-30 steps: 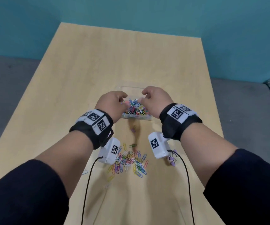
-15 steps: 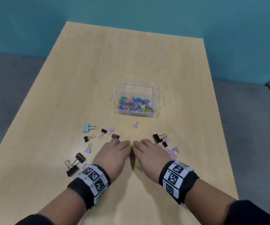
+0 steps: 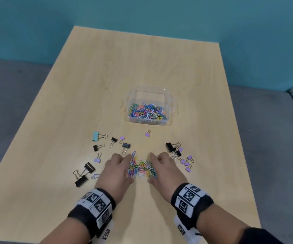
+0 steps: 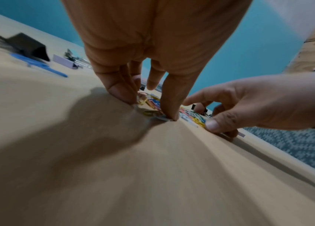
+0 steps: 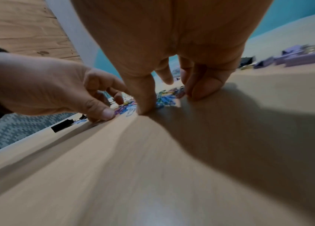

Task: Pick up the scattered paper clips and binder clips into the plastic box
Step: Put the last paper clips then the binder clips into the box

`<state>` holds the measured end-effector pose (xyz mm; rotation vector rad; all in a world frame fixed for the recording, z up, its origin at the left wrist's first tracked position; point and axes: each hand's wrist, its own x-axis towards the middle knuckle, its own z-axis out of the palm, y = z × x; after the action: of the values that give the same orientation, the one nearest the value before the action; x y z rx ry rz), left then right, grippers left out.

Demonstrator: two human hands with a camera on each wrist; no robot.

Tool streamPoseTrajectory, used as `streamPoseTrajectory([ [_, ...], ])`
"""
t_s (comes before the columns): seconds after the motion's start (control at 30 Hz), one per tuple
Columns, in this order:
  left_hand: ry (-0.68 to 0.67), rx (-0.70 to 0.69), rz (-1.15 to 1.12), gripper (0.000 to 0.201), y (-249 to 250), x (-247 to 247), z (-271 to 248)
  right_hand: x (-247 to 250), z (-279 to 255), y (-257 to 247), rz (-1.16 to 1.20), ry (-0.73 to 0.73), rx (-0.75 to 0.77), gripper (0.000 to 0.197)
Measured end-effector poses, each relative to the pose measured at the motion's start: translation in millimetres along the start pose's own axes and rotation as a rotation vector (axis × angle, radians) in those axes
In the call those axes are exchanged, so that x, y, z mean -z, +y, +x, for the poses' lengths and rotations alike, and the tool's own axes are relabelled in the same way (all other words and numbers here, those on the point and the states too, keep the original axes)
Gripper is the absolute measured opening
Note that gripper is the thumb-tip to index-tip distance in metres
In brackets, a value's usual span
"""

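Paper clips (image 3: pixel 141 168) lie heaped between left hand (image 3: pixel 116 171) and right hand (image 3: pixel 163 170), each grip spread, fingertips on table (image 3: pixel 89 85).

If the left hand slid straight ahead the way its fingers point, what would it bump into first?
Probably the blue paper clip lying just past the left hand at its fingertips. Farther along that line stands the plastic box. The black binder clip sits slightly to the left, so it may be missed.
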<state>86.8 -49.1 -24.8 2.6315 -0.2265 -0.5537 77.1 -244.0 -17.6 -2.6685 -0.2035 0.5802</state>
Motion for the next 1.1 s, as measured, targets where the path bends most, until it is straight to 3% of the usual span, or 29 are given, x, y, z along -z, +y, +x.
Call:
streamPoseTrajectory([
  [0.1, 0.001, -0.026, 0.020, 0.061, 8, -2, 14, -2, 13, -9, -0.053, 0.013, 0.018, 0.053],
  [0.23, 0.050, -0.043, 0.024, 0.031, 11, -5, 23, -2, 21, -13, -0.092, 0.021, 0.047, 0.029],
  [0.4, 0.094, -0.086, 0.087, 0.012, 8, -8, 25, 5, 23, -12, -0.155, -0.020, 0.106, 0.034],
  [0.7, 0.094, -0.089, 0.112, 0.009, 8, -3, 23, 10, 24, -5, -0.095, 0.000, 0.076, 0.028],
  [0.77, 0.103, -0.068, 0.100, 0.004, 8, -1, 23, 13, 24, -4, -0.026, 0.005, 0.030, 0.015],
  [0.83, 0.117, -0.038, 0.051, 0.004, 9, 1, 23, 17, 24, -3, 0.057, -0.002, -0.001, 0.007],
  [1.1, 0.071, 0.090, -0.249, 0.009, 9, 26, 21, 41, 21, 4, 0.404, -0.066, -0.128, 0.008],
])
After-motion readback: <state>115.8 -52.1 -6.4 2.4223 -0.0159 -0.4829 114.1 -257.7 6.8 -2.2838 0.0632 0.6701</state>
